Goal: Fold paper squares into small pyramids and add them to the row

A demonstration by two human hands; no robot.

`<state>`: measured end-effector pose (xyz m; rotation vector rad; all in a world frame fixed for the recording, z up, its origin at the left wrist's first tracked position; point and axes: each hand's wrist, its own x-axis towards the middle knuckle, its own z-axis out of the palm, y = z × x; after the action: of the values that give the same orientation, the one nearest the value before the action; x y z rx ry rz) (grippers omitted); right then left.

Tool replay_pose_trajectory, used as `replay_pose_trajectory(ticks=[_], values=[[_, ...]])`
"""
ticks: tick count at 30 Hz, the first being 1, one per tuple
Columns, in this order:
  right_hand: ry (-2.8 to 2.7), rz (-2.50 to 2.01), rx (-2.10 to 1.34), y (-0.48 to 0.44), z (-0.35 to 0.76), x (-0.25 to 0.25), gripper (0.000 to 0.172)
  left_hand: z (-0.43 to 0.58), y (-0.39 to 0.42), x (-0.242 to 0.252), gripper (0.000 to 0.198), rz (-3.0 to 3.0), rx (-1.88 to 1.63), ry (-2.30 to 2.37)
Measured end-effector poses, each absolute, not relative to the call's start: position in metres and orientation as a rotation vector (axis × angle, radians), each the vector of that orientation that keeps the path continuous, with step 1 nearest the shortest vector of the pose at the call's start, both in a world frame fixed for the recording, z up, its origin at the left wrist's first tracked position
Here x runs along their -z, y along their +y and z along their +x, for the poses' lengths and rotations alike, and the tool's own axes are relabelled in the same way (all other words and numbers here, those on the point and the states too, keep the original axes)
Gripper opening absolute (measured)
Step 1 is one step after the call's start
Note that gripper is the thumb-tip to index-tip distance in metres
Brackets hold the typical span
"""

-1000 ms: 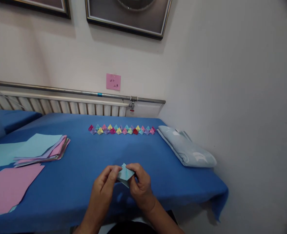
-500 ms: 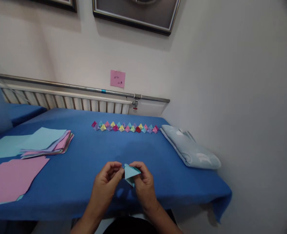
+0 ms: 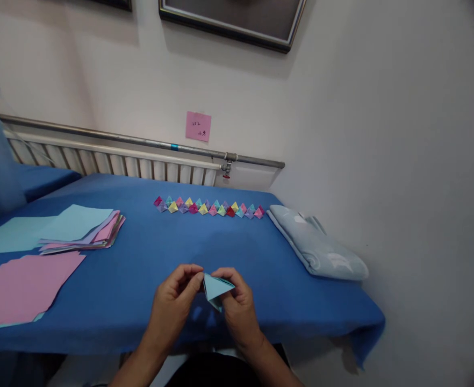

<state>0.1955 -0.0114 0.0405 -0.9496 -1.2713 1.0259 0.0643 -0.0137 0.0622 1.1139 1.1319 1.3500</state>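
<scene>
Both hands are raised near the front edge of the blue-covered table, with a light blue folded paper (image 3: pixel 216 287) between them. My left hand (image 3: pixel 176 293) pinches the paper's upper left corner between thumb and fingertips. On the other side, my right hand (image 3: pixel 239 303) is closed on the right part of the paper, its thumb below and fingers behind. The paper has a pointed, triangular shape with layered edges at the right. Farther back lies a double row of small folded paper pieces (image 3: pixel 203 209) in many colours.
At the left sit a stack of coloured paper sheets (image 3: pixel 76 223) and pink sheets (image 3: pixel 23 287). A folded pale blue blanket (image 3: pixel 317 242) lies at the right on the blue tablecloth (image 3: pixel 148 269). Behind run a radiator (image 3: pixel 140 165) and pipe; a pink note (image 3: pixel 198 126) hangs on the wall.
The view has shifted slightly. The paper has turned a little in my hands, and my left thumb and fingers now meet at its upper left corner.
</scene>
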Motion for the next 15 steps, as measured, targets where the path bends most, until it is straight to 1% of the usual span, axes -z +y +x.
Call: replay_pose_trajectory(ticks=[5, 9, 12, 15], values=[[-1.276, -0.931, -0.983, -0.0111, 0.1959, -0.0395, 0.007, 0.0642, -0.0113, -0.0603, 0.029, 1.103, -1.367, 1.179], [-1.375, -0.932, -0.803, -0.0102, 0.1989, -0.0385, 0.009, 0.0638, -0.0112, -0.0608, 0.033, 1.096, -1.312, 1.24], [-1.5, -0.933, -0.647, -0.0098, 0.201, -0.0368, 0.011, 0.0636, -0.0144, -0.0632, 0.039, 1.033, -1.16, 1.127], [-1.64, -0.908, -0.507, -0.01, 0.2014, -0.0365, 0.014, 0.0633, -0.0169, -0.0657, 0.041, 0.971, -1.122, 1.068]])
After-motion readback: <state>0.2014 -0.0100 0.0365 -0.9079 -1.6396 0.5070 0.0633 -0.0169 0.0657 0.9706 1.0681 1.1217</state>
